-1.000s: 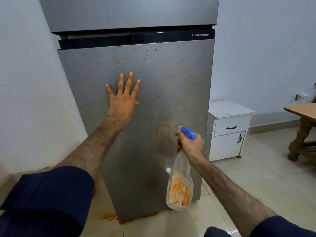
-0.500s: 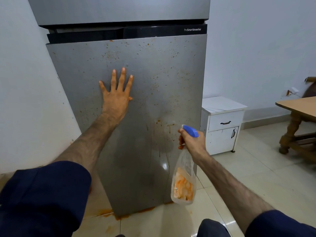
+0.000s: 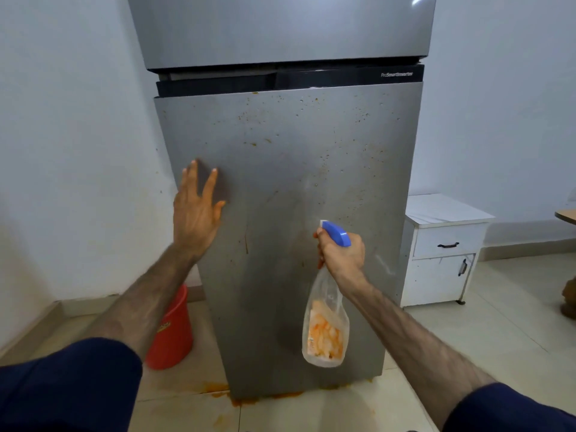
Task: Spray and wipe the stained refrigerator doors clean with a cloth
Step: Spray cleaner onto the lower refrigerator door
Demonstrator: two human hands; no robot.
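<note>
The grey lower refrigerator door (image 3: 311,169) fills the middle of the head view, speckled with orange-brown stains and streaks. My left hand (image 3: 194,210) lies flat with straight fingers at the door's left edge. My right hand (image 3: 341,252) grips the neck of a clear spray bottle (image 3: 324,328) with a blue trigger head, its nozzle pointed at the door's middle. The bottle carries an orange-smeared label. The upper door (image 3: 280,29) looks clean. No cloth is in view.
A red bucket (image 3: 170,332) stands on the floor left of the fridge. A white cabinet (image 3: 442,251) sits against the wall on the right, with a wooden table corner (image 3: 565,216) beyond. Orange spill marks lie on the tiles (image 3: 237,397) under the door.
The view swung left, bringing the red bucket in. My left hand slid from the door's middle to its left edge. The right hand with the bottle stays near the door's middle.
</note>
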